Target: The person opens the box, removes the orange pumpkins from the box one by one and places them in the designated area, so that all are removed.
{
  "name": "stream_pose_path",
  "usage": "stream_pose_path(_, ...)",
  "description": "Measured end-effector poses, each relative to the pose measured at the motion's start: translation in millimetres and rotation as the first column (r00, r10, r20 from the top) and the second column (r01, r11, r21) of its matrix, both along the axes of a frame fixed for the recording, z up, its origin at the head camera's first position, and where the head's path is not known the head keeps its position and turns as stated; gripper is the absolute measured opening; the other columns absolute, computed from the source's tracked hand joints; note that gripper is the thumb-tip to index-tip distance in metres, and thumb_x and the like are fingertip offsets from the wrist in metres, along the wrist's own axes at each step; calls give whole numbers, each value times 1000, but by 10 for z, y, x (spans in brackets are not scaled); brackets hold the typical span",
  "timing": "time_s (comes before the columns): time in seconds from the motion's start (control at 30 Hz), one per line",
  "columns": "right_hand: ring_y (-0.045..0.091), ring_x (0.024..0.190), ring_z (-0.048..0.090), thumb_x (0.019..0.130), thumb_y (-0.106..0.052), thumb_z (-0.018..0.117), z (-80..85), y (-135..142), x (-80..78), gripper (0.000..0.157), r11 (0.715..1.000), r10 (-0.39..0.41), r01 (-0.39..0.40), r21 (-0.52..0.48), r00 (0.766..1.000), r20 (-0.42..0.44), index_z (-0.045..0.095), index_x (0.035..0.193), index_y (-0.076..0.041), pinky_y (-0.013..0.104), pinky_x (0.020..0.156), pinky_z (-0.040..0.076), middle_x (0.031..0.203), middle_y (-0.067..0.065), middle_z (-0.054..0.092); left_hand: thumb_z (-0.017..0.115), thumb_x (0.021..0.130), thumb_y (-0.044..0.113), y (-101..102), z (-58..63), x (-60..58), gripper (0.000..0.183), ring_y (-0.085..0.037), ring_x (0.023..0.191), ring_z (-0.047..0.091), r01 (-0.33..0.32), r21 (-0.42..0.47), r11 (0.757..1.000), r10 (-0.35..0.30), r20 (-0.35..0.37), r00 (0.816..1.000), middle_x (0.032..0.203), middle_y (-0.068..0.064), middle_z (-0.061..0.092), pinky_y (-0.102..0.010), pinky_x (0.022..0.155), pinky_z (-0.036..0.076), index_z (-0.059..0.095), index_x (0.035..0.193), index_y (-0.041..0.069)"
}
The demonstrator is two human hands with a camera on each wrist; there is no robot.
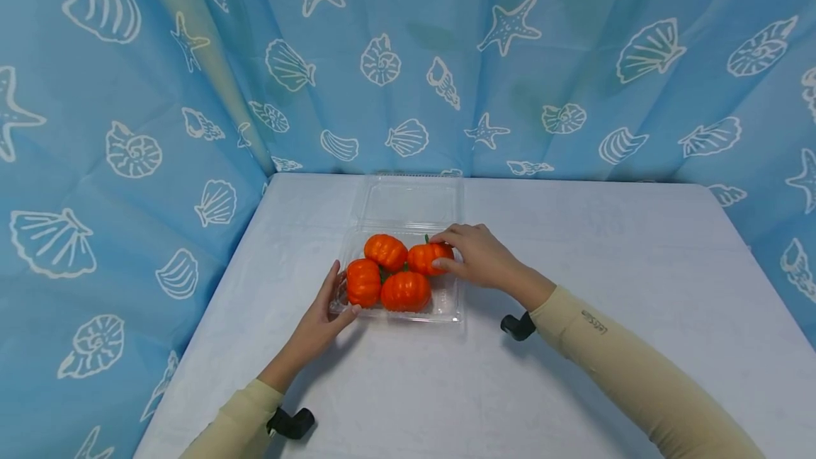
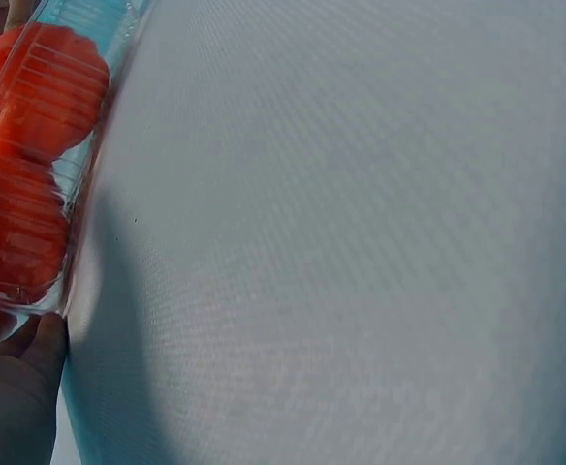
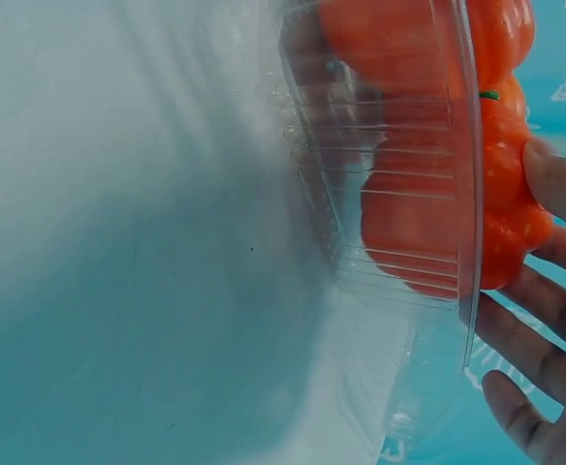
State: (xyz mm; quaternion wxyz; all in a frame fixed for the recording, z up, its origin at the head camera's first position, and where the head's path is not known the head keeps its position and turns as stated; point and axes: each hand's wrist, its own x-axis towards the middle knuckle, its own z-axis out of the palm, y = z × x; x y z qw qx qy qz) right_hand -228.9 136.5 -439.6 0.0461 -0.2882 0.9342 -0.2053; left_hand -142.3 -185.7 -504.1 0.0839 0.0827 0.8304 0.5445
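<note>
Several small orange pumpkins with green stems sit in a clear plastic clamshell box (image 1: pixel 446 309) on the table. My right hand (image 1: pixel 479 255) holds the back right pumpkin (image 1: pixel 426 258) between thumb and fingers, at the box's right side. In the right wrist view, the thumb presses one side of that pumpkin (image 3: pixel 501 232) and fingers reach around the other. My left hand (image 1: pixel 321 317) touches the box's front left corner, fingers straight along the left wall and thumb spread toward the front rim. Beside that hand are the left pumpkin (image 1: pixel 363 283) and front pumpkin (image 1: pixel 406 292).
The box's hinged lid (image 1: pixel 409 202) lies folded back toward the far table edge. A white cloth covers the table (image 1: pixel 605 268). Blue curtains (image 1: pixel 382 112) with white shell and starfish prints hang behind and to the left. Black wrist cameras (image 1: pixel 518 326) hang under both wrists.
</note>
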Motion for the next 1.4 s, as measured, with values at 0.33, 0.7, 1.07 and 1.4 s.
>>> stream_pose_path(0.33,29,125,57,95,-32,73,-7,53,-13,48,999,8,-10,-49,999,-49,62,138,-14,56,109,41,136,10,61,71,97,28,-4,-18,-12,94,-36,150,30,-2,-7,1000,2,-8,1000,166,-15,27,-55,110,42,8,166,20)
stream_pose_path(0.7,28,130,53,94,-30,74,-13,56,-12,52,996,8,-7,-93,1000,10,60,142,-14,54,111,40,141,9,57,71,97,28,-3,-18,-13,93,-36,150,31,-7,0,1000,7,-3,1000,165,-15,28,-54,110,41,8,166,22)
stream_pose_path(1.07,34,137,49,94,-31,75,-91,122,10,53,990,2,5,-143,999,45,60,143,-17,59,110,41,152,12,50,69,98,18,13,-37,-12,92,-38,150,29,-9,18,1000,9,13,1000,166,-18,25,-57,111,40,7,166,19)
stream_pose_path(1.4,28,131,55,92,-28,77,-105,177,8,52,974,36,-45,-222,998,-46,59,140,-18,55,107,45,146,6,57,70,97,20,9,-28,-14,92,-36,150,30,-8,27,1000,7,7,1000,166,-16,26,-55,110,42,9,165,22)
